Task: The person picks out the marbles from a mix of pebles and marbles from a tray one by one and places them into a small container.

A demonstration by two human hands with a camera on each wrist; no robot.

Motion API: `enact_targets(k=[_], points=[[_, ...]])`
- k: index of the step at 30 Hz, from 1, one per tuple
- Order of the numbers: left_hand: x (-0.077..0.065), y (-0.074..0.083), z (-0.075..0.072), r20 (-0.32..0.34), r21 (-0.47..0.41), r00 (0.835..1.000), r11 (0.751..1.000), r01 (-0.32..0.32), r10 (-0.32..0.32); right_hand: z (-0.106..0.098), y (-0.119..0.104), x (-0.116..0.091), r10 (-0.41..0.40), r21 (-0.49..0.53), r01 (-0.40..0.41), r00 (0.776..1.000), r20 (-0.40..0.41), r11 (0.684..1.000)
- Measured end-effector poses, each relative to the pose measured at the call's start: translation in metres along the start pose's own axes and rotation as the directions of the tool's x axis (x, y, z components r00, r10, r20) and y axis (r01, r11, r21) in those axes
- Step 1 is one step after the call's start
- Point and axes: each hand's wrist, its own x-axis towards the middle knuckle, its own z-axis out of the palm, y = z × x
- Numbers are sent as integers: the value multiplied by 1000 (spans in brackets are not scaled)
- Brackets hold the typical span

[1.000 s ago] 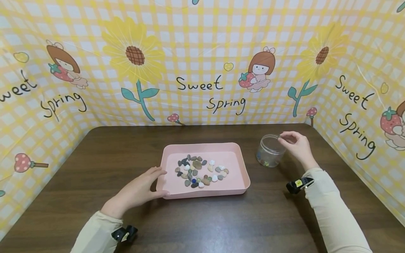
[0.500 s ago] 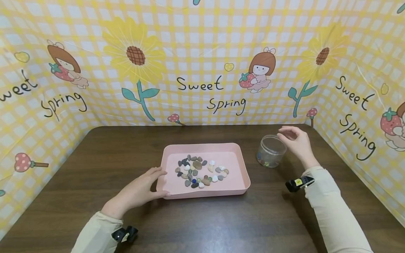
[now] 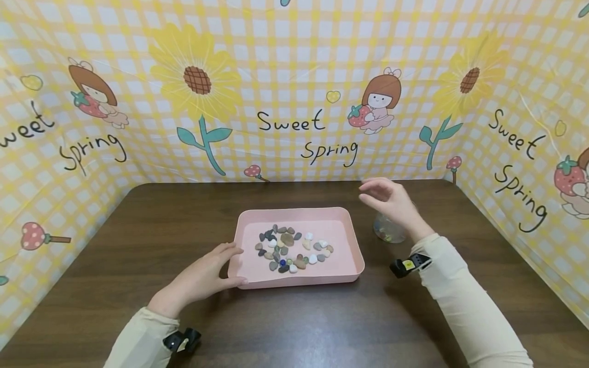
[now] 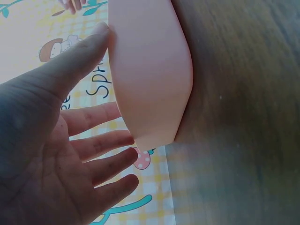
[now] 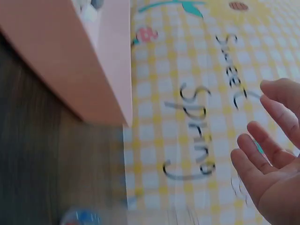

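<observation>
My left hand [image 3: 202, 273] rests at the left end of a pink tray [image 3: 345, 240]. In the left wrist view the thumb and fairly straight fingers [image 4: 96, 143] touch the tray's rim and wall without curling round it. Stones [image 3: 287, 239] in grey, white, tan and black lie loose in the tray, with a blue glass bead [image 3: 282, 262] among them. Over the table, between tray and jar, hovers my right hand [image 3: 391, 202], relaxed and holding nothing visible. Partly hidden behind it stands a clear jar [image 3: 386, 233] with a few coloured pieces at its bottom.
The dark wooden table [image 3: 294, 322] runs back to a yellow checked cloth [image 3: 294, 66] hung as a wall at the back and both sides. At the lower edge of the right wrist view, part of the jar [image 5: 84, 216] is blurred.
My right hand has moved left from beside the jar's rim, passing in front of the jar toward the tray's right end. The left hand, tray and stones look unmoved.
</observation>
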Motion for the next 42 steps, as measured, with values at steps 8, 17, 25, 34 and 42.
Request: enact_targets(k=[8, 17, 25, 34, 42], points=[[0, 1, 0, 3, 1, 1000, 1000, 5, -5, 29, -17, 10, -28, 83, 12, 980, 197, 996], [0, 0, 0, -2, -3, 1000, 1000, -1, 1, 55, -23, 23, -143, 139, 92, 896, 421, 986], [1, 0, 0, -8, 0, 1000, 1000, -12, 12, 75, -16, 34, -134, 90, 101, 812, 567, 991], [0, 0, 1, -9, -2, 1000, 1000, -12, 12, 89, -5, 40, -121, 76, 96, 693, 710, 992], [0, -1, 1, -8, -6, 1000, 1000, -15, 15, 99, 4, 40, -46, 19, 48, 659, 751, 999]])
